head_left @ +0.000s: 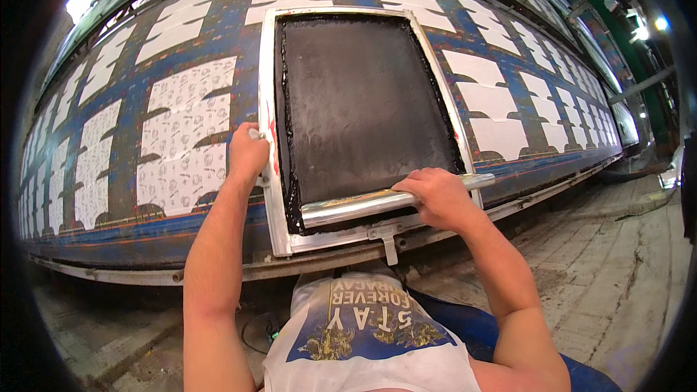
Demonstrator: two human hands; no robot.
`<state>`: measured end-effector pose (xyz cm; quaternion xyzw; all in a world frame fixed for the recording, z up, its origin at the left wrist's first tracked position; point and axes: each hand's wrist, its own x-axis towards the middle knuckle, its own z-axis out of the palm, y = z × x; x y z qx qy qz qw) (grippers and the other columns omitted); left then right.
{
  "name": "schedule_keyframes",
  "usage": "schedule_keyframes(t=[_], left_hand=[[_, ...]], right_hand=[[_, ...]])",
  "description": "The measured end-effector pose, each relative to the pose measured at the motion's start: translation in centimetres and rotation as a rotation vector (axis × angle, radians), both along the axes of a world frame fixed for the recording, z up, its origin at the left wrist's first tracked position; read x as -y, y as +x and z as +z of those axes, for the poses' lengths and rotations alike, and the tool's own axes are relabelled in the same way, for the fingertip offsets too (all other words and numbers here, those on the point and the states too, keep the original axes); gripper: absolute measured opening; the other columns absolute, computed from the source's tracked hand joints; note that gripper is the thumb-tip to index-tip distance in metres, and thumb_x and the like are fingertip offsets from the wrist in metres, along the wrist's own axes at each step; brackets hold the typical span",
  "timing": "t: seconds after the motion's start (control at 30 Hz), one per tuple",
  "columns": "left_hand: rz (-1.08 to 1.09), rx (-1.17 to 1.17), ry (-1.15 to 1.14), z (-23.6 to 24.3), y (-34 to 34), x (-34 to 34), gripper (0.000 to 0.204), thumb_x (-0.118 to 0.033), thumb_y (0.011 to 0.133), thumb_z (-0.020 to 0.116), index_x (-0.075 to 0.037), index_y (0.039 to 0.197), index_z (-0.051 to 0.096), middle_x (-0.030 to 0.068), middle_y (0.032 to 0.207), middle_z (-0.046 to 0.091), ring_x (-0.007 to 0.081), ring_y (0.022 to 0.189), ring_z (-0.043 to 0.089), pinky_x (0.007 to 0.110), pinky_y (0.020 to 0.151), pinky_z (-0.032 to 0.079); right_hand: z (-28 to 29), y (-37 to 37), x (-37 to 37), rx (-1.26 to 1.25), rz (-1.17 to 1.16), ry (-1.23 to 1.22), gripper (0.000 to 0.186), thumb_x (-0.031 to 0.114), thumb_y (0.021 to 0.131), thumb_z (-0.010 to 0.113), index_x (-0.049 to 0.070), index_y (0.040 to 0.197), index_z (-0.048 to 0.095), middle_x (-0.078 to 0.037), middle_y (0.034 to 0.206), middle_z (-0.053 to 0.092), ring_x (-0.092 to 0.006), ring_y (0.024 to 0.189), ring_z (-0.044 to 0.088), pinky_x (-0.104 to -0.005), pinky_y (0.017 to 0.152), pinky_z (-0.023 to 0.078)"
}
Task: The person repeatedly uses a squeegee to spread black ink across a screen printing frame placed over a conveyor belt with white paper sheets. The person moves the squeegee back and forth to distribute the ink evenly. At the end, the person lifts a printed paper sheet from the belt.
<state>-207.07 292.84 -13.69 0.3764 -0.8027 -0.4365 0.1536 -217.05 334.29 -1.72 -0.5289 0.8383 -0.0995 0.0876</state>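
Note:
A metal-framed screen lies on the long printing table, its inner area coated with black ink, thicker and lumpy along the edges. My left hand is closed on a small metal handle at the frame's left side. A long silver squeegee bar lies across the lower end of the black area, its right end over the frame. My right hand is wrapped over this bar near its right part.
The blue, paint-flecked table carries rows of white cut pieces, some at left printed with small dark figures. A rail runs along the near edge. A concrete floor lies at right, with green structural beams beyond.

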Motion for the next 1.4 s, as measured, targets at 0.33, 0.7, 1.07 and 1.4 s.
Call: schedule_keyframes(t=[0.33,0.7,1.07,1.4], left_hand=[[0.035,0.077,-0.003,0.3,0.0,0.0,0.046,-0.008,0.087,0.069,-0.003,0.132,0.076,0.0278,0.128,0.080,0.0443,0.125,0.075,0.049,0.107,0.058],[0.089,0.167,-0.067,2.2,-0.1,-1.3,0.045,-0.017,0.089,0.078,-0.007,0.132,0.079,0.0226,0.120,0.082,0.0333,0.111,0.078,0.043,0.101,0.059],[0.187,0.126,-0.342,-0.2,1.0,0.0,0.051,-0.024,0.091,0.084,-0.002,0.137,0.079,0.0199,0.122,0.082,0.0274,0.109,0.079,0.039,0.099,0.060],[0.324,-0.124,-0.520,1.9,17.8,-9.1,0.013,0.000,0.097,0.068,0.000,0.086,0.062,0.0055,0.081,0.062,0.0141,0.076,0.056,0.034,0.072,0.049]], right_hand=[[-2.1,3.8,-2.7,0.097,0.029,-0.033,0.070,-0.016,0.073,0.069,0.007,0.139,0.072,-0.017,0.135,0.072,-0.0424,0.127,0.066,-0.0516,0.111,0.055],[-2.3,-0.6,-9.7,0.313,0.180,-0.131,0.074,0.000,0.070,0.093,0.009,0.140,0.072,-0.017,0.145,0.070,-0.0417,0.135,0.067,-0.0533,0.115,0.054],[-1.8,-9.0,-22.3,0.634,0.023,-0.452,0.024,-0.005,0.081,0.079,0.002,0.104,0.080,-0.013,0.101,0.080,-0.0323,0.089,0.076,-0.0412,0.082,0.061],[-9.5,-3.5,-40.8,1.115,-0.328,0.412,0.019,0.021,0.095,0.075,0.008,0.105,0.085,-0.015,0.103,0.085,-0.0294,0.091,0.081,-0.0424,0.085,0.062]])
